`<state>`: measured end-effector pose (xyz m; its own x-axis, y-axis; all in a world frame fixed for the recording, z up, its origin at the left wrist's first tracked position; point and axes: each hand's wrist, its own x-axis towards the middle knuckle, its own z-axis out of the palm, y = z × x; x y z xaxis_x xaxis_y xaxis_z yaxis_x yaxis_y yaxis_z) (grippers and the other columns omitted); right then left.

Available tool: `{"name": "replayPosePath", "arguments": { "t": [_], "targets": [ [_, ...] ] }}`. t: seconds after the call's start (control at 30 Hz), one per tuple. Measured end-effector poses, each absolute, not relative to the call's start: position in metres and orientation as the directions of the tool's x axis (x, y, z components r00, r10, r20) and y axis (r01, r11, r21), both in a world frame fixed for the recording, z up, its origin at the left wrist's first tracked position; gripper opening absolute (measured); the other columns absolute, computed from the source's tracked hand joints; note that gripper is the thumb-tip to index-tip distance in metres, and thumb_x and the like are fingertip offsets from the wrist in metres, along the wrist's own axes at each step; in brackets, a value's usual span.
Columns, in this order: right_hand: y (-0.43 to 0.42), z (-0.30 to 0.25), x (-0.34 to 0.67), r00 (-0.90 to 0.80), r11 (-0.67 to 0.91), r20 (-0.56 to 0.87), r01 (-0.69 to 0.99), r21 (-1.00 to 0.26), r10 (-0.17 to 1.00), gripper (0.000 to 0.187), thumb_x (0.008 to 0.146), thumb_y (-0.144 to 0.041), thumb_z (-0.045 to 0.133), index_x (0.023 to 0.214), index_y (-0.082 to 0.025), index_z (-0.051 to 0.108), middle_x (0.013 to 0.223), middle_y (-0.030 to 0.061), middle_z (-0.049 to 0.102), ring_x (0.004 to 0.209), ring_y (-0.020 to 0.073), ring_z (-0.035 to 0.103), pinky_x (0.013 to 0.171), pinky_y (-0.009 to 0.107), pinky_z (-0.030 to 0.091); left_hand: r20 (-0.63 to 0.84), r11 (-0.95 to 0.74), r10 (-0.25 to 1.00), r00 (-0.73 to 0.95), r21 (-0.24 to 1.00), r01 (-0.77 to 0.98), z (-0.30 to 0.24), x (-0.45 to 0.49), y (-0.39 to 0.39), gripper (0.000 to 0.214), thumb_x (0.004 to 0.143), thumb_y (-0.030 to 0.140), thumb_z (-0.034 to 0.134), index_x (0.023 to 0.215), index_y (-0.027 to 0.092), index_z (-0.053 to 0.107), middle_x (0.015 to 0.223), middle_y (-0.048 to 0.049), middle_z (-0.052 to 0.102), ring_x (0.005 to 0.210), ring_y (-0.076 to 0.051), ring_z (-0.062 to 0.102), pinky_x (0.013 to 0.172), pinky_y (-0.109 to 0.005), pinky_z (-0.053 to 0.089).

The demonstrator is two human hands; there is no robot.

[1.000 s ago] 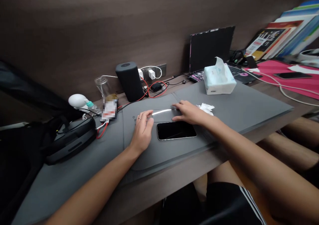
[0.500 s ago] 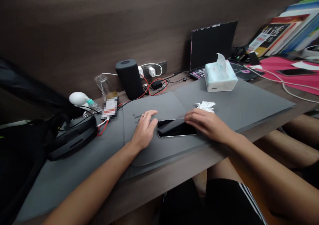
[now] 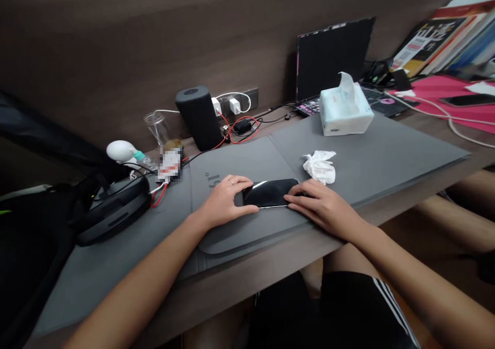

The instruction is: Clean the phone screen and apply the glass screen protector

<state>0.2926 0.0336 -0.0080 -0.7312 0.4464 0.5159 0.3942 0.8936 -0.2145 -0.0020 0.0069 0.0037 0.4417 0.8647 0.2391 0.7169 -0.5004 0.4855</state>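
A smartphone [image 3: 266, 193] with a dark, glossy screen lies face up on the grey desk mat, a bright streak of reflection across its upper left. My left hand [image 3: 226, 200], with a ring on one finger, spans the phone's left end, thumb at the near edge and fingertips at the far edge. At the right end, the fingers of my right hand [image 3: 325, 204] are bunched together and pressed against the phone; whether they also pinch a thin film is hidden. A crumpled white tissue [image 3: 320, 167] lies just beyond my right hand.
A tissue pack [image 3: 346, 111] stands on the mat [image 3: 402, 148] before an open laptop [image 3: 334, 57]. Behind are a black speaker [image 3: 199, 119], plugs, cables and a glass bottle [image 3: 158, 127]. A black headset [image 3: 116, 212] sits left; books [image 3: 436, 45] lean at right.
My left hand has closed in around the phone's left end. The fingers of my right hand have shifted toward the near right edge, and the tissue shows more fully. The view has tilted slightly.
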Motion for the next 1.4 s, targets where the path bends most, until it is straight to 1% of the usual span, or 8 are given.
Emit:
{"name": "replayPosePath", "arguments": {
  "t": [0.8, 0.9, 0.97, 1.03, 1.1, 1.13, 1.23, 1.4],
  "targets": [
    [0.029, -0.008, 0.292, -0.714, 0.881, 0.516, 0.404, -0.248, 0.473, 0.021, 0.097, -0.019, 0.056, 0.111, -0.02, 0.072, 0.104, 0.0105, 0.069, 0.091, 0.0223, 0.063, 0.077, 0.037, 0.052, 0.246, -0.49, 0.871, 0.426, 0.502, 0.713, 0.002, -0.002, 0.007, 0.045, 0.082, 0.044, 0.077, 0.121, 0.023, 0.068, 0.126, -0.0061, 0.066, 0.114, -0.026, 0.058, 0.103, -0.045, 0.047],
    [0.028, 0.007, 0.299, -0.639, 0.859, 0.58, 0.434, -0.27, 0.505, 0.028, 0.098, -0.02, 0.054, 0.121, -0.024, 0.068, 0.11, 0.0105, 0.069, 0.1, 0.0242, 0.064, 0.086, 0.041, 0.054, 0.238, -0.489, 0.871, 0.43, 0.499, 0.715, 0.003, -0.001, 0.007, 0.044, 0.083, 0.044, 0.076, 0.121, 0.023, 0.068, 0.126, -0.0064, 0.066, 0.114, -0.026, 0.058, 0.103, -0.046, 0.047],
    [0.034, 0.022, 0.307, -0.544, 0.802, 0.612, 0.526, -0.285, 0.574, 0.032, 0.098, -0.024, 0.053, 0.127, -0.028, 0.066, 0.122, 0.011, 0.065, 0.113, 0.027, 0.062, 0.097, 0.047, 0.051, 0.237, -0.492, 0.869, 0.434, 0.496, 0.715, 0.003, -0.001, 0.007, 0.044, 0.083, 0.044, 0.076, 0.121, 0.023, 0.068, 0.126, -0.0065, 0.066, 0.114, -0.026, 0.058, 0.103, -0.046, 0.047],
    [0.045, 0.032, 0.318, -0.515, 0.73, 0.555, 0.623, -0.283, 0.654, 0.037, 0.097, -0.034, 0.055, 0.133, -0.03, 0.062, 0.14, 0.0116, 0.056, 0.13, 0.0318, 0.053, 0.107, 0.054, 0.044, 0.238, -0.492, 0.87, 0.433, 0.496, 0.716, 0.002, 0.0, 0.007, 0.043, 0.083, 0.044, 0.075, 0.12, 0.023, 0.068, 0.126, -0.0065, 0.066, 0.114, -0.026, 0.058, 0.103, -0.046, 0.047],
    [0.061, 0.031, 0.33, -0.581, 0.698, 0.402, 0.661, -0.274, 0.708, 0.048, 0.095, -0.045, 0.057, 0.14, -0.029, 0.056, 0.154, 0.012, 0.044, 0.14, 0.0357, 0.042, 0.11, 0.058, 0.041, 0.241, -0.489, 0.872, 0.427, 0.495, 0.718, 0.002, 0.0, 0.007, 0.042, 0.083, 0.044, 0.075, 0.119, 0.023, 0.068, 0.125, -0.0063, 0.066, 0.114, -0.026, 0.058, 0.104, -0.047, 0.046],
    [0.069, 0.027, 0.335, -0.623, 0.7, 0.321, 0.658, -0.278, 0.713, 0.052, 0.094, -0.048, 0.056, 0.142, -0.028, 0.054, 0.156, 0.0126, 0.042, 0.142, 0.0358, 0.041, 0.11, 0.058, 0.041, 0.241, -0.489, 0.872, 0.427, 0.495, 0.718, 0.001, 0.0, 0.006, 0.042, 0.084, 0.044, 0.075, 0.119, 0.023, 0.068, 0.125, -0.0061, 0.066, 0.114, -0.026, 0.058, 0.104, -0.047, 0.046],
    [0.087, 0.009, 0.346, -0.678, 0.71, 0.219, 0.639, -0.297, 0.702, 0.045, 0.098, -0.045, 0.047, 0.138, -0.026, 0.058, 0.149, 0.0128, 0.051, 0.137, 0.0315, 0.048, 0.108, 0.053, 0.044, 0.24, -0.489, 0.871, 0.429, 0.497, 0.717, 0.001, 0.0, 0.006, 0.042, 0.084, 0.046, 0.074, 0.12, 0.024, 0.068, 0.125, -0.0058, 0.066, 0.115, -0.026, 0.058, 0.104, -0.048, 0.045],
    [0.088, 0.008, 0.341, -0.607, 0.701, 0.353, 0.643, -0.308, 0.712, 0.036, 0.101, -0.036, 0.043, 0.124, -0.022, 0.066, 0.12, 0.0129, 0.069, 0.108, 0.0266, 0.065, 0.091, 0.045, 0.053, 0.241, -0.489, 0.871, 0.428, 0.499, 0.715, 0.0, 0.0, 0.007, 0.043, 0.084, 0.046, 0.074, 0.119, 0.023, 0.068, 0.126, -0.0061, 0.066, 0.115, -0.026, 0.057, 0.104, -0.047, 0.045]
  ]
}}
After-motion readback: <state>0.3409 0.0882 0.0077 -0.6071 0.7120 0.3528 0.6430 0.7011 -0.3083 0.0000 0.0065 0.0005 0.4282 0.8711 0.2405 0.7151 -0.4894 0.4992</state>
